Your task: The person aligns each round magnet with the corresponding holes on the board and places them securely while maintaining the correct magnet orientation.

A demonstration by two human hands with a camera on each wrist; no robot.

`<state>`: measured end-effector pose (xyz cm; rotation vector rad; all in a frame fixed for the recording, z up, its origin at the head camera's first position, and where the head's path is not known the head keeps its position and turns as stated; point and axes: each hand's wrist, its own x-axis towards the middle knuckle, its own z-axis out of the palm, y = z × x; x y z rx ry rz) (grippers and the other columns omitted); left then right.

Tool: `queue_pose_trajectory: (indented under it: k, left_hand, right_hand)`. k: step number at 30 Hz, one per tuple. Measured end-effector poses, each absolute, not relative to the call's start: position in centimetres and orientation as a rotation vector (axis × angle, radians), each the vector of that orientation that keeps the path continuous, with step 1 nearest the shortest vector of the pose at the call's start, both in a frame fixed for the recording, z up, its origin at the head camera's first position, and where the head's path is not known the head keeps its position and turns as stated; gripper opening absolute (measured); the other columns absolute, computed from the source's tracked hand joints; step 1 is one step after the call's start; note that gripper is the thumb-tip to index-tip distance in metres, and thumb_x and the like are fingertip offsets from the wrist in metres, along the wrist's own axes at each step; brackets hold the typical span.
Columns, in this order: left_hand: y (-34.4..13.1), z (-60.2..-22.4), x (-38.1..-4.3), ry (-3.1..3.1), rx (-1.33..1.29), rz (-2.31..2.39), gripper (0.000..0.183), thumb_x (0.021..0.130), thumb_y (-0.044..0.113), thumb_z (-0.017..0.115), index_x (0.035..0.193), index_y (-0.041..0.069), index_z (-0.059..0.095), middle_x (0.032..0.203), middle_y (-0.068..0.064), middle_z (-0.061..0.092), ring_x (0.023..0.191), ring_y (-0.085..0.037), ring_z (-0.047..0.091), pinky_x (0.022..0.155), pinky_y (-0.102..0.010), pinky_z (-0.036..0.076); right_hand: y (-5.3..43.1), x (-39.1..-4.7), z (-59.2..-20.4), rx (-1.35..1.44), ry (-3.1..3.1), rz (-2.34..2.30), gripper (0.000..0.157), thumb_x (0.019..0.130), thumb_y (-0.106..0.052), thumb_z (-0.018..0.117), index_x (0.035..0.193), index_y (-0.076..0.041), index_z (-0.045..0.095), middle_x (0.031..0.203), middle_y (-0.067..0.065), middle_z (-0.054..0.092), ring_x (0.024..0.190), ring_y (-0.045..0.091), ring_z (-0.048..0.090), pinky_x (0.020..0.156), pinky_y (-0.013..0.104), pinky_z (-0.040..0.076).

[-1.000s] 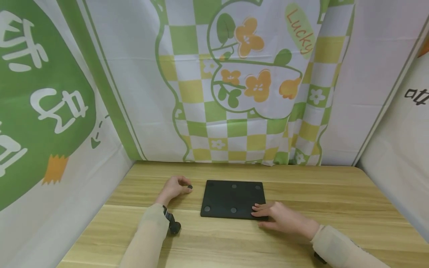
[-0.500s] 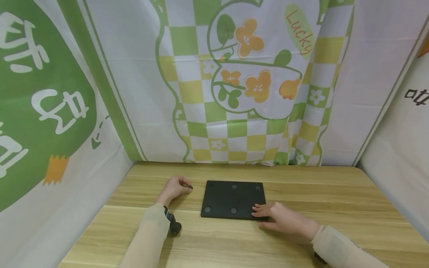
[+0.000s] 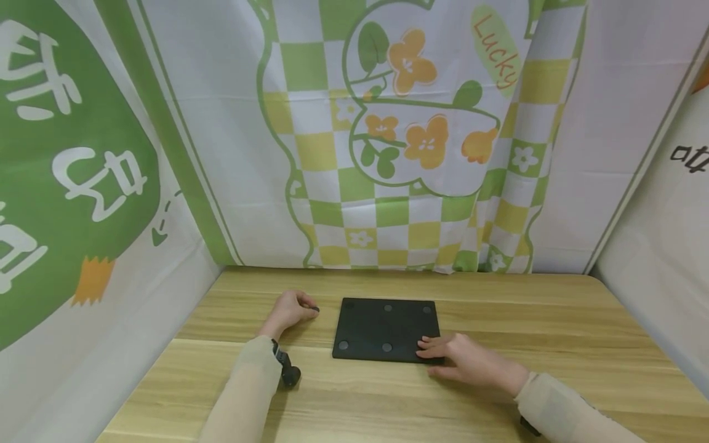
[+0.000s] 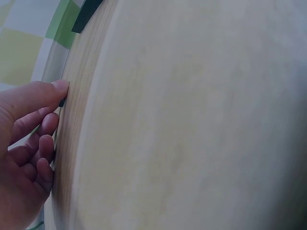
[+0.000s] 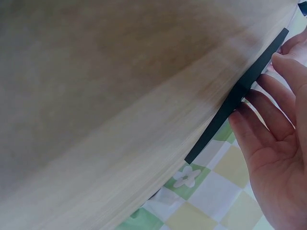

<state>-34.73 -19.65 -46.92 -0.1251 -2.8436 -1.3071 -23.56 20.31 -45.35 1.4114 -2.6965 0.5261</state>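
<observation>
Backdrop: printed cloth hung on 3 sides of the work space, green and yellow checks with orange flowers and the word "Lucky"; it closes in the room, so nothing beyond shows.

Table: pale wood-grain top, smooth and flat, running up to the cloth at the far edge. It looks slick enough for a flat thing to slide on it.

Board: 1 black rectangular slab, lying flat at the middle of the table, between the 2 hands. 5 small round marks show on its top face (feet or recesses, cannot tell which). The right wrist view shows it thin and straight-edged. Judged stiff, fairly light, matte and not fragile. Lying flush, it gives little to grasp from above; the best hold is likely at an edge or corner, tipped up and pinched between thumb and fingers.

Right hand: palm down, fingers straight and slightly spread, tips resting on the board's near right corner.

Left hand: on the table just left of the board, apart from it. Fingers curled, thumb and forefinger pinching a small dark piece (too small to name).

Wrist strap: dark band and camera on the left sleeve.
</observation>
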Motion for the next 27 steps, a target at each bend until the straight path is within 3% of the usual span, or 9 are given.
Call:
queue_pose_trajectory:
  k: [27]
  left_hand:
    - [-19.24,-46.63,-34.28,-2.836,-0.162,-1.244,0.012,0.074,0.014,0.08,0.082,0.009,0.073,0.08,-0.003,0.065,0.073,-0.014,0.056,0.064,-0.025,0.046]
  right_hand:
    - [20.3,-23.54,-45.43,1.436,-2.65,0.526,0.037,0.089,-0.025,0.066,0.122,-0.008,0.066,0.126,0.012,0.062,0.118,0.027,0.059,0.091,0.042,0.054]
